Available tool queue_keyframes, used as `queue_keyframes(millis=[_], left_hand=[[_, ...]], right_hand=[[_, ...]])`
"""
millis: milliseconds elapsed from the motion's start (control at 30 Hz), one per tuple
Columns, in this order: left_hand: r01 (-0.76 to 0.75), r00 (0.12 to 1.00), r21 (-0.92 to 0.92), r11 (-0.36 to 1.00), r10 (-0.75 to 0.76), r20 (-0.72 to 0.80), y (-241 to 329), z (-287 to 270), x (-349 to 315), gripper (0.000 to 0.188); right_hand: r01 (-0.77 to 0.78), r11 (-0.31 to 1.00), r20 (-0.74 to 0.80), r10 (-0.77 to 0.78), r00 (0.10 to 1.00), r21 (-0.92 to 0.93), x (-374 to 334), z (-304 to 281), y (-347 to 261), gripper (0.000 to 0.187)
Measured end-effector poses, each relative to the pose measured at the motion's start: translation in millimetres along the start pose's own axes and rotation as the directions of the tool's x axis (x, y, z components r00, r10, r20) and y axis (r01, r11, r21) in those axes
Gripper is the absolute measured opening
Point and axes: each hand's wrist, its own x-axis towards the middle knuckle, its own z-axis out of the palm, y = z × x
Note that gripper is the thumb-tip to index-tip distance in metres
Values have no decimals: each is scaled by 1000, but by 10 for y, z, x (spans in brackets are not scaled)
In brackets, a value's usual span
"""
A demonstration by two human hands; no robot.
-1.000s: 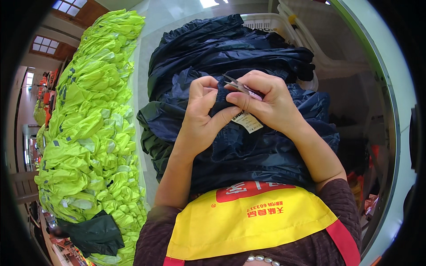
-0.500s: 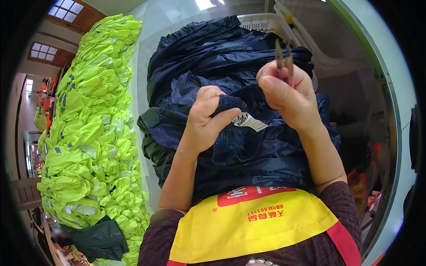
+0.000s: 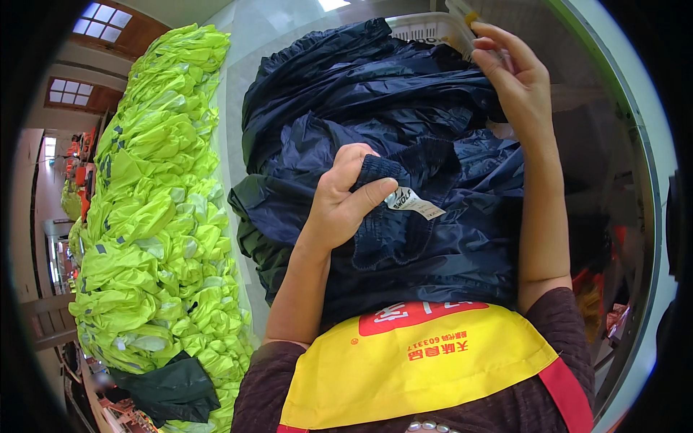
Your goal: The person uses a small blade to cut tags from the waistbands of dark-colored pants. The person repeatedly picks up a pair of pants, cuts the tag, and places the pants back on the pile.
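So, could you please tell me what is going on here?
A person's left hand grips the ribbed band of a navy garment beside its white label. The right hand is out near the white basket, fingers loosely curled; whether it holds anything is unclear. Bright yellow-green garments lie piled to the left.

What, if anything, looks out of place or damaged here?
Only the dark green fabric at lower left stands out, dark against the lime-yellow pile; I cannot tell whether it is loose or on someone. The navy garment in the left hand shows no obvious damage.
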Motion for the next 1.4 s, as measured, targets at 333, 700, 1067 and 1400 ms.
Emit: queue_keyframes(millis=[333, 700, 1067, 1400], left_hand=[[-61, 992, 42, 997, 56, 116, -47, 36, 22, 28], [-23, 994, 105, 994, 11, 113, -19, 49, 9, 26], [-96, 980, 174, 980, 62, 191, -68, 30, 21, 31], [-85, 980, 170, 982, 52, 193, -45, 45, 24, 26]], right_hand=[[-72, 997, 578, 81, 812, -40, -435, 606, -214, 19], [-47, 998, 452, 28, 892, 31, -364, 344, -403, 19], [18, 949, 659, 205, 724, -315, -528, 237, -299, 44], [90, 946, 722, 173, 669, -311, -462, 245, -251, 38]])
